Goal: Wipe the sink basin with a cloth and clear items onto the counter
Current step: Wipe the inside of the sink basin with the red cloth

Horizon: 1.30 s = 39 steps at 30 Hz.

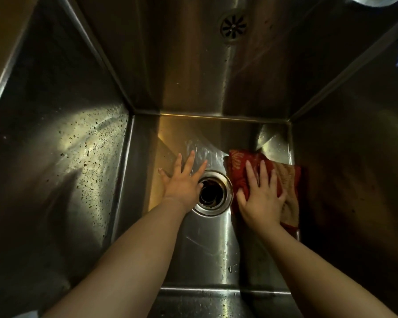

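Cloth [238,172] lies just right of the drain [216,196], pressed flat under the right hand [262,199], fingers spread; left hand [182,183], fingers wide, rests left of it. Wiping seems underway; speckled sink wall [67,157] looks unwiped.

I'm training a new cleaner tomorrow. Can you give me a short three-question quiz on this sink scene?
1. True or false: the right hand presses the red cloth flat on the basin floor.
2. The left hand lies: A) on the cloth; B) on bare steel left of the drain; C) on the left wall.
3. Fill in: the round overflow grille sits on the ___ wall.

Key: 1 true; 2 B; 3 back.
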{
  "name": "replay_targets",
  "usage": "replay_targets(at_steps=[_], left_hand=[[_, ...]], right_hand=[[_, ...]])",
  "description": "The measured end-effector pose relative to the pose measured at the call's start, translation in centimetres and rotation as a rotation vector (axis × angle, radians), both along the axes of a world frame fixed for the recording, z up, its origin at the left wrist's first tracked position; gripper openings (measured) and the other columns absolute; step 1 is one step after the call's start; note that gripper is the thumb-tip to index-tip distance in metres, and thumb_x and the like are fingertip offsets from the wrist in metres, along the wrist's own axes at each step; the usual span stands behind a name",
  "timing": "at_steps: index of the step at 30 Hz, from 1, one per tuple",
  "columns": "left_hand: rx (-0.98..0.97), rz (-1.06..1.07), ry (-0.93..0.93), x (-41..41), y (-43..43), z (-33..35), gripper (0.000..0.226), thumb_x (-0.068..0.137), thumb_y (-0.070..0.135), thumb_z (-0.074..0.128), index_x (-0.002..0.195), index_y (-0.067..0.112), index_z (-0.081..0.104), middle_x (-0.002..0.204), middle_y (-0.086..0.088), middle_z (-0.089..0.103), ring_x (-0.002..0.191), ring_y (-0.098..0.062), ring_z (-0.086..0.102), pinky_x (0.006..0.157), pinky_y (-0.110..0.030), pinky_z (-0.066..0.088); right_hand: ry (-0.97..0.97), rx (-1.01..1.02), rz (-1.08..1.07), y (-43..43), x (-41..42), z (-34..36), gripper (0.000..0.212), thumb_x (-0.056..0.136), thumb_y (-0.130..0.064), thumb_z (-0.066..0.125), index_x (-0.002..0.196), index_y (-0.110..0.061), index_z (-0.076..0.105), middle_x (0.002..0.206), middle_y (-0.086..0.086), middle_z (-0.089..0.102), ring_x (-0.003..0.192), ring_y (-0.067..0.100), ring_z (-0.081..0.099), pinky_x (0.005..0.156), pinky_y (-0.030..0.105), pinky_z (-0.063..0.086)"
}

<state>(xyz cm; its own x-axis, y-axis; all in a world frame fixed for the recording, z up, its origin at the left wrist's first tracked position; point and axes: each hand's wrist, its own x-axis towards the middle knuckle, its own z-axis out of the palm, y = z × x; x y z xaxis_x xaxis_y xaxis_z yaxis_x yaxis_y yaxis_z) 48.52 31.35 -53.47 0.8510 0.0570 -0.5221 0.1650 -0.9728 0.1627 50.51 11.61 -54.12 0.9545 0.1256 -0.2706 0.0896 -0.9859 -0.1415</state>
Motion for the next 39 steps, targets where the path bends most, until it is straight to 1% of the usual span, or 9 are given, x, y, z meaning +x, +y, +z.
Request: replay_targets(at_steps=[5,9,13,18,22,29,33,35,39], left_hand=[[-0.014,0.004,0.004,1.1,-0.4,0.3,0.058,0.099,0.046,0.028,0.144,0.046,-0.008,0.155,0.005,-0.025,0.141,-0.032,-0.023,0.105,-0.072,0.007],[-0.012,-0.01,0.015,1.6,-0.2,0.4,0.059,0.099,0.045,0.029,0.144,0.047,-0.009,0.154,0.004,-0.027,0.141,-0.032,-0.023,0.104,-0.072,0.005],[-0.006,-0.006,-0.007,1.7,-0.1,0.2,0.057,0.098,0.048,0.026,0.143,0.048,-0.009,0.154,0.005,-0.026,0.141,-0.031,-0.024,0.104,-0.072,0.004],[-0.004,0.011,-0.047,1.7,-0.4,-0.3,0.055,0.098,0.048,0.025,0.143,0.05,-0.007,0.155,0.005,-0.025,0.141,-0.032,-0.024,0.103,-0.072,0.001],[-0.009,0.018,-0.068,1.4,-0.4,-0.6,0.055,0.098,0.048,0.025,0.143,0.05,-0.007,0.155,0.005,-0.024,0.141,-0.031,-0.024,0.104,-0.072,0.0],[-0.005,-0.014,-0.084,0.0,0.2,-0.8,0.06,0.098,0.045,0.03,0.143,0.049,-0.009,0.155,0.007,-0.025,0.142,-0.029,-0.02,0.107,-0.067,0.003],[-0.015,-0.017,-0.068,-0.7,0.4,-0.5,0.059,0.098,0.043,0.032,0.144,0.048,-0.005,0.155,0.007,-0.024,0.142,-0.028,-0.02,0.107,-0.067,0.005],[-0.021,-0.013,-0.057,-0.6,0.4,-0.4,0.058,0.098,0.043,0.031,0.144,0.048,-0.003,0.156,0.006,-0.023,0.142,-0.028,-0.02,0.107,-0.067,0.005],[-0.031,-0.029,-0.064,-0.2,0.6,-0.3,0.055,0.098,0.044,0.029,0.144,0.049,-0.001,0.156,0.006,-0.022,0.141,-0.028,-0.023,0.107,-0.067,0.001]], right_hand=[[0.05,0.03,-0.024,0.1,1.5,-0.3,0.07,0.09,-0.052,0.037,0.144,-0.046,-0.007,0.158,-0.005,-0.008,0.144,0.023,-0.01,0.105,0.067,0.013],[0.051,0.034,-0.046,0.3,2.5,-0.3,0.066,0.091,-0.052,0.034,0.144,-0.047,-0.004,0.158,-0.004,-0.004,0.144,0.022,-0.01,0.106,0.066,0.011],[0.028,0.056,-0.082,0.6,4.5,-0.2,0.063,0.091,-0.052,0.033,0.146,-0.044,0.002,0.158,0.0,0.004,0.144,0.025,-0.005,0.106,0.066,0.011],[0.021,0.051,-0.146,1.2,7.4,-0.1,0.062,0.092,-0.051,0.035,0.147,-0.042,0.007,0.158,0.003,0.003,0.144,0.028,0.001,0.106,0.067,0.013],[0.005,0.063,-0.158,1.4,7.0,0.0,0.063,0.09,-0.054,0.037,0.146,-0.042,0.011,0.158,0.002,0.005,0.143,0.029,0.002,0.105,0.066,0.014],[0.02,0.056,-0.078,1.0,4.3,0.6,0.074,0.082,-0.065,0.04,0.145,-0.043,0.006,0.157,0.001,0.007,0.143,0.027,0.003,0.106,0.063,0.015],[0.041,0.054,-0.077,1.7,1.6,0.4,0.085,0.079,-0.069,0.041,0.144,-0.045,-0.007,0.158,-0.002,-0.006,0.144,0.027,-0.004,0.107,0.063,0.013],[0.045,0.044,-0.075,1.8,1.2,0.3,0.084,0.08,-0.067,0.042,0.145,-0.044,-0.007,0.158,-0.002,-0.007,0.144,0.026,-0.004,0.108,0.063,0.013],[0.051,0.06,-0.102,1.8,2.3,0.1,0.075,0.085,-0.063,0.041,0.145,-0.044,0.0,0.159,-0.002,-0.003,0.145,0.025,-0.004,0.108,0.063,0.013]])
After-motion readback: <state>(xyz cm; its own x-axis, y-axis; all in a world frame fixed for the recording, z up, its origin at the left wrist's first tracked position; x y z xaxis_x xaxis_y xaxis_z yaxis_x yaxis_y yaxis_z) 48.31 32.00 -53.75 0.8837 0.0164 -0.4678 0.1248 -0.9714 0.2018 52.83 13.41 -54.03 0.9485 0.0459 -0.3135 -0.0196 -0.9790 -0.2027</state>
